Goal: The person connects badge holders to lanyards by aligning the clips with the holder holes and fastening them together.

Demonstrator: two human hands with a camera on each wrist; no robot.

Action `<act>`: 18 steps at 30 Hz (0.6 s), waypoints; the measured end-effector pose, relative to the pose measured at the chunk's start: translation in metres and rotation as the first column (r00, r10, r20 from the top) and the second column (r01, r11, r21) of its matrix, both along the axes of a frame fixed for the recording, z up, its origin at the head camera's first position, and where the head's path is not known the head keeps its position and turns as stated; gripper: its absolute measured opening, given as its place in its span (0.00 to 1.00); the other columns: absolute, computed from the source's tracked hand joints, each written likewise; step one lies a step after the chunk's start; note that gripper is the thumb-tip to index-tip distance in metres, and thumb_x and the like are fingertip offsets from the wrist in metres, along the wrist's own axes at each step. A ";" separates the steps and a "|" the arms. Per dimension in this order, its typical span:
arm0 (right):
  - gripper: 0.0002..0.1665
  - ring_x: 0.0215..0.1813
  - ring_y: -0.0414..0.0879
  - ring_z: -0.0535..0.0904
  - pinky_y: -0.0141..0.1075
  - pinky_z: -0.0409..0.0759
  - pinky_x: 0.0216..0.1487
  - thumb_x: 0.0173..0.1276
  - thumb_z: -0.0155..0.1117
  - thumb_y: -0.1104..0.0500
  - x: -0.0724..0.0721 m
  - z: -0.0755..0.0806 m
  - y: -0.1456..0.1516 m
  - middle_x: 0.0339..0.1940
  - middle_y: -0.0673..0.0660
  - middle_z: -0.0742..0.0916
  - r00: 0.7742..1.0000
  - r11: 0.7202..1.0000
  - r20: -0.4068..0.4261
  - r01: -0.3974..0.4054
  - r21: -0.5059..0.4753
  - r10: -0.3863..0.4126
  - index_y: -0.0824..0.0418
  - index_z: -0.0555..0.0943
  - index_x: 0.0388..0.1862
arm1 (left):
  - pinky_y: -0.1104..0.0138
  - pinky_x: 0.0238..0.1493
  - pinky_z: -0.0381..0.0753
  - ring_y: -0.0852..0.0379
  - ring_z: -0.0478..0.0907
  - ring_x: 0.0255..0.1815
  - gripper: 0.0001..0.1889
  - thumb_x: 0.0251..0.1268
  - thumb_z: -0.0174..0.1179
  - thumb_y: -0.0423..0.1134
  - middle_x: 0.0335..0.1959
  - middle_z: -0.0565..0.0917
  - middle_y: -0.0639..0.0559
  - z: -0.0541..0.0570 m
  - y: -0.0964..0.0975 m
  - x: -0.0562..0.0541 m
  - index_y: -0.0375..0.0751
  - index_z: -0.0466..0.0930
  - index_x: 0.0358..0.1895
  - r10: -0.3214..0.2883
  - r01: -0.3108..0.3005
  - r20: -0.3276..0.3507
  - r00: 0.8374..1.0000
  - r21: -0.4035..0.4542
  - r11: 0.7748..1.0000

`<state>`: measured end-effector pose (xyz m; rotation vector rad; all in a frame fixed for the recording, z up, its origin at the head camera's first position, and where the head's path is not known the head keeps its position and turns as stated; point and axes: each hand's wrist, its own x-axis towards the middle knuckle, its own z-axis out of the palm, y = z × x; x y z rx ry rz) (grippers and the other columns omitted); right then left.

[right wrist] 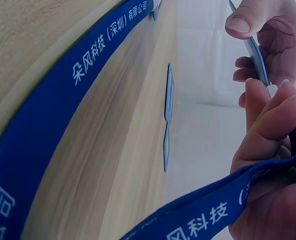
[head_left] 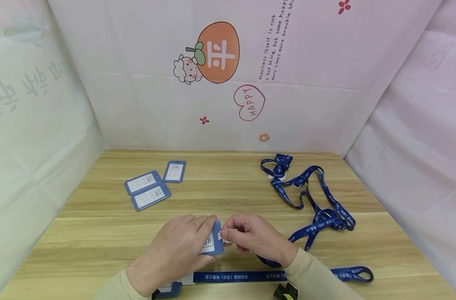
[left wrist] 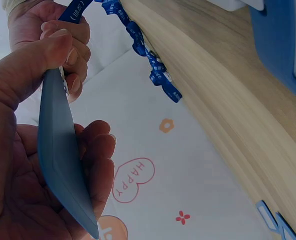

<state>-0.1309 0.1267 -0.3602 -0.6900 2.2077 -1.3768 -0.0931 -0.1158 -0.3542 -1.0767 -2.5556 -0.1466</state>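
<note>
At lower centre, my left hand [head_left: 175,250] grips a blue card holder [head_left: 218,248] (thumb below, fingers above), and my right hand's [head_left: 256,235] curled fingers pinch a white clip [head_left: 220,236] at its end. On the desk [head_left: 213,187], three more holders [head_left: 151,196] lie left of centre, tangled lanyards [head_left: 336,205] at right.

A wood-grain worktop [head_left: 220,193] meets a pale backdrop [head_left: 138,112] printed with an orange fruit [head_left: 219,52] and a red heart [head_left: 249,103]. Creased whitish sheets [head_left: 415,146] hang on both sides.

In head view, the left grip [head_left: 177,246] partly hides its badge holder [head_left: 218,245].
</note>
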 end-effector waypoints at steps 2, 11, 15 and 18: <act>0.13 0.25 0.40 0.79 0.30 0.81 0.25 0.80 0.61 0.50 0.000 0.000 0.000 0.34 0.52 0.89 1.000 1.000 0.002 -0.003 -0.002 0.003 0.55 0.85 0.39 | 0.65 0.49 0.89 0.57 0.85 0.45 0.42 0.55 0.76 0.63 0.55 0.89 0.47 0.000 0.000 0.000 0.36 0.80 0.66 -0.005 0.005 -0.001 1.000 0.002 1.000; 0.12 0.24 0.39 0.77 0.29 0.80 0.24 0.79 0.63 0.50 0.000 0.000 0.000 0.33 0.57 0.88 1.000 1.000 0.010 -0.014 -0.009 0.014 0.56 0.85 0.39 | 0.65 0.49 0.89 0.57 0.86 0.46 0.43 0.53 0.77 0.63 0.55 0.89 0.47 0.001 0.002 -0.001 0.36 0.80 0.65 -0.017 0.017 -0.003 1.000 -0.013 1.000; 0.12 0.23 0.39 0.76 0.29 0.79 0.24 0.79 0.63 0.50 0.000 0.000 0.000 0.32 0.60 0.87 1.000 1.000 0.013 -0.025 -0.014 0.025 0.56 0.84 0.38 | 0.65 0.50 0.89 0.57 0.86 0.46 0.43 0.53 0.77 0.64 0.55 0.89 0.47 0.002 0.003 -0.001 0.36 0.80 0.65 -0.018 0.018 -0.003 1.000 -0.026 0.999; 0.12 0.23 0.38 0.76 0.29 0.79 0.24 0.79 0.63 0.51 0.000 -0.001 0.000 0.32 0.61 0.87 1.000 1.000 0.012 -0.026 -0.012 0.026 0.56 0.84 0.38 | 0.65 0.51 0.89 0.57 0.86 0.47 0.43 0.54 0.77 0.64 0.55 0.89 0.47 0.002 0.003 -0.001 0.36 0.80 0.66 -0.014 0.015 0.005 1.000 -0.031 0.999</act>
